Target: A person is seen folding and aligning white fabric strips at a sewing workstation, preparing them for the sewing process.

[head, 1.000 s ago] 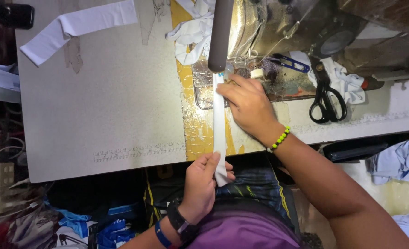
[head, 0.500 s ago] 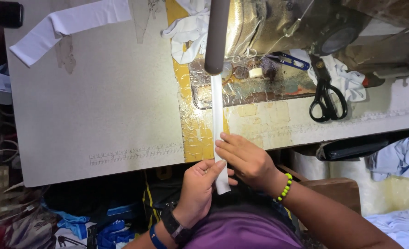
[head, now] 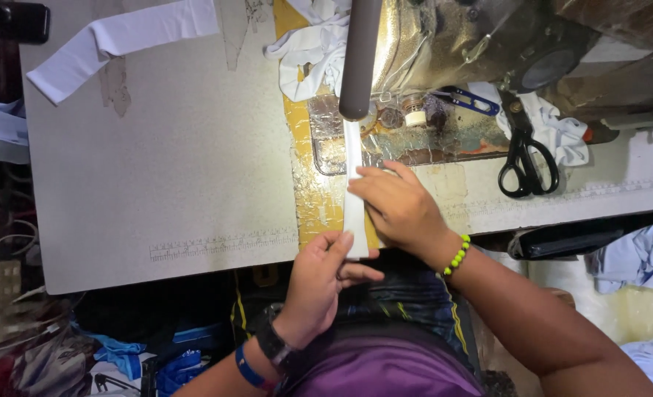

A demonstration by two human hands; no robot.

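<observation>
Between both hands, narrow white strip (head: 354,198)

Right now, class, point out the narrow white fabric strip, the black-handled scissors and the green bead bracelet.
narrow white fabric strip (head: 355,213), head view, middle
black-handled scissors (head: 526,158), head view, handles
green bead bracelet (head: 457,256), head view, beads

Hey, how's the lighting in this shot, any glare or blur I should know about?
Head view: strong glare on the metal plate by the white strip; the area under the table is dark; the grey tube up close looks soft; both hands are sharp.
</observation>
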